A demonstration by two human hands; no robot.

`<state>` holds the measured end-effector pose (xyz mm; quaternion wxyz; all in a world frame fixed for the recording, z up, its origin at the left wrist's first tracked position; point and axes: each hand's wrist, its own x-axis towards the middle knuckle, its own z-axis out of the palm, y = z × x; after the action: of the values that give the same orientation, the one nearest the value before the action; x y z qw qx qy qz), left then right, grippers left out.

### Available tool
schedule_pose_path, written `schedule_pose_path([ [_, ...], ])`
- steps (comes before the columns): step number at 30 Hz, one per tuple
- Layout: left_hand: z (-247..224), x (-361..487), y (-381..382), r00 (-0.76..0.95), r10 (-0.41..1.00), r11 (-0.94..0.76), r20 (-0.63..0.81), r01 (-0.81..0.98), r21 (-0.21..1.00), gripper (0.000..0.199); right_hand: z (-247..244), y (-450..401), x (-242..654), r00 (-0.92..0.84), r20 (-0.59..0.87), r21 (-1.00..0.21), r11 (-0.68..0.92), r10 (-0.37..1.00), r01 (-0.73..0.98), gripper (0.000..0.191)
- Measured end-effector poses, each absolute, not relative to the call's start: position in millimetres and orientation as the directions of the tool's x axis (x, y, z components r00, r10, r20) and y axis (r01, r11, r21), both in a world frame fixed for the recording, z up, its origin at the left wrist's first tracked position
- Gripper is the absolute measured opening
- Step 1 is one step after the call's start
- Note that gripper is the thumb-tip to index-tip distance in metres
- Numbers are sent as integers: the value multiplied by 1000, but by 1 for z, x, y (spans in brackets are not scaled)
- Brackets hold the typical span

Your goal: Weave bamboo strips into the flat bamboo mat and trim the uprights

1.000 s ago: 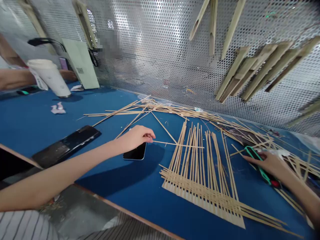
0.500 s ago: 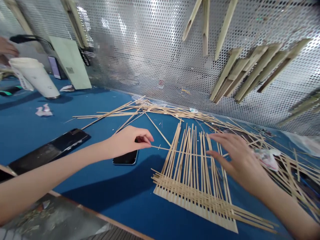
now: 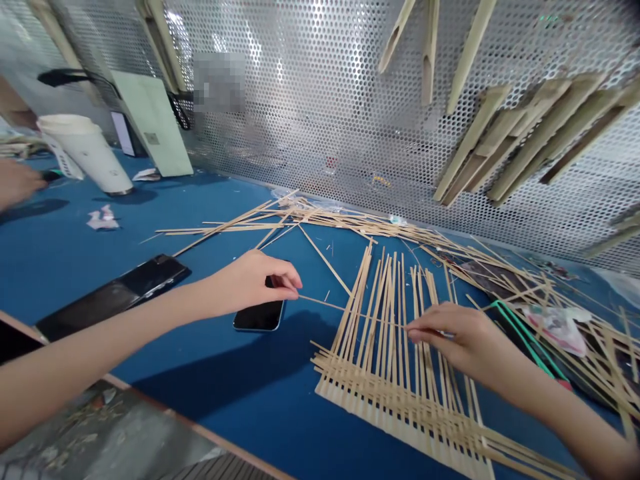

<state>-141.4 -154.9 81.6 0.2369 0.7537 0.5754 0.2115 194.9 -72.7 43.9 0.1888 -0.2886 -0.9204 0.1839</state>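
A thin bamboo strip point(image 3: 345, 309) stretches between my two hands, above the upright strips of a half-woven bamboo mat point(image 3: 400, 393). My left hand point(image 3: 265, 280) pinches its left end, over a dark phone point(image 3: 259, 317) on the table. At the other side, my right hand point(image 3: 450, 330) pinches the strip between thumb and fingers, over the right part of the mat's uprights. The mat's lower edge is tightly woven, and several cross strips stick out at its right. Its uprights fan away from me in loose groups.
Loose bamboo strips point(image 3: 340, 219) lie along the back and right of the blue table point(image 3: 210, 373). Near my right forearm is a green-edged dark tool point(image 3: 530, 340). A white cup point(image 3: 90, 157) stands at left, near another person's hand point(image 3: 17, 183). Split bamboo pieces point(image 3: 525, 140) hang on the perforated wall.
My right hand has closed from spread fingers into a pinch on the strip. My left hand keeps its hold. Another person's hand has come lower at the left edge.
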Motion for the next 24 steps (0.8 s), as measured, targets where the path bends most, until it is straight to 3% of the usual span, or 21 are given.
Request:
schedule_pose_path([
  [7,69,-158,-148,193,981,-180,36,816,549,19,30,-56,244,-638,244,-415,673,731,612,16],
  [12,20,-166,-120,43,979,-125,197,898,422,44,27,-41,286,-203,202,-495,278,958,823,22],
  [15,-3,-166,-110,33,978,-111,204,917,383,38,30,-38,297,-114,123,-535,163,986,829,27],
  [20,-11,-162,-106,18,982,-95,187,906,412,37,26,-40,297,-132,121,-546,177,984,819,24],
  [24,-5,-165,-110,-3,990,-68,143,868,493,47,8,-31,315,-290,256,-428,377,922,821,20],
])
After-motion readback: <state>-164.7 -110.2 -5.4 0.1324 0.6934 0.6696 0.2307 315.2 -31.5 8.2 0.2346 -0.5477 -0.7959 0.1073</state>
